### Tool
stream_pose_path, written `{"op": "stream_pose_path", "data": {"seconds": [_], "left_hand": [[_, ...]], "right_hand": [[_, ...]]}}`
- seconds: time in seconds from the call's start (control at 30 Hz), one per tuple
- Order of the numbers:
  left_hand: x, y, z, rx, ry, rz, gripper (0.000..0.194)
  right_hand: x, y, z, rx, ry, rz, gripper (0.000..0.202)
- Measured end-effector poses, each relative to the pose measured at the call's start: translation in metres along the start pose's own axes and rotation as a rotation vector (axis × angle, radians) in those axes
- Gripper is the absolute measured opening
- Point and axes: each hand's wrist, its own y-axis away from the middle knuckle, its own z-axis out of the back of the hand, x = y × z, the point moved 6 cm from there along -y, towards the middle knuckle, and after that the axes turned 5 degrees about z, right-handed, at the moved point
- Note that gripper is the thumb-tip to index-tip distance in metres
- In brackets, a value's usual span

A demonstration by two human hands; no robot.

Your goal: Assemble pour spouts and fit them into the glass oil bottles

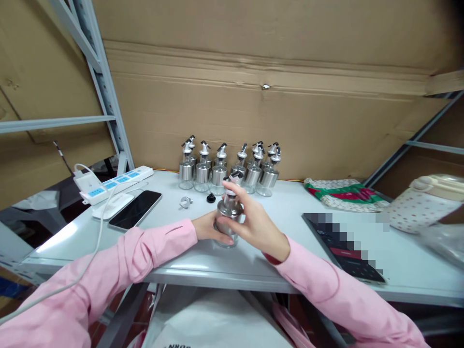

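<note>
An oil dispenser bottle [230,207] of clear glass with a metal sleeve stands upright near the table's front edge. Around its lower body wraps my left hand [210,227], its fingers partly hidden behind the glass. My right hand [255,220] grips the same bottle from the right, thumb on the metal sleeve and fingers up at the white and black pour spout [232,181]. Just beyond the bottle lie a small black cap [210,197] and a small silver-and-clear piece [186,202] whose kind I cannot make out.
Several similar dispenser bottles [186,171] stand in rows against the cardboard wall [275,111]. Left are a power strip [119,182], a phone [136,209] and a white cable [99,237] crossing my left sleeve. Right are a dark tablet-like device [337,246], patterned cloth [344,193] and a dotted container [416,205].
</note>
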Motion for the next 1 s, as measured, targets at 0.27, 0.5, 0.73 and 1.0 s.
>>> {"op": "stream_pose_path", "data": {"seconds": [0.27, 0.5, 0.73, 1.0], "left_hand": [[0.024, -0.007, 0.018, -0.163, 0.233, 0.109, 0.078], [0.026, -0.008, 0.017, -0.136, 0.252, 0.109, 0.061], [0.028, -0.009, 0.016, -0.123, 0.251, 0.109, 0.057], [0.025, -0.009, 0.015, -0.110, 0.233, 0.102, 0.054]], "right_hand": [[-0.047, -0.051, 0.060, -0.412, 0.178, 0.010, 0.060], [-0.114, -0.063, 0.047, -0.381, 0.263, -0.043, 0.060], [-0.141, -0.070, 0.026, -0.296, 0.275, -0.035, 0.058], [-0.168, -0.064, 0.010, -0.224, 0.284, -0.154, 0.057]]}}
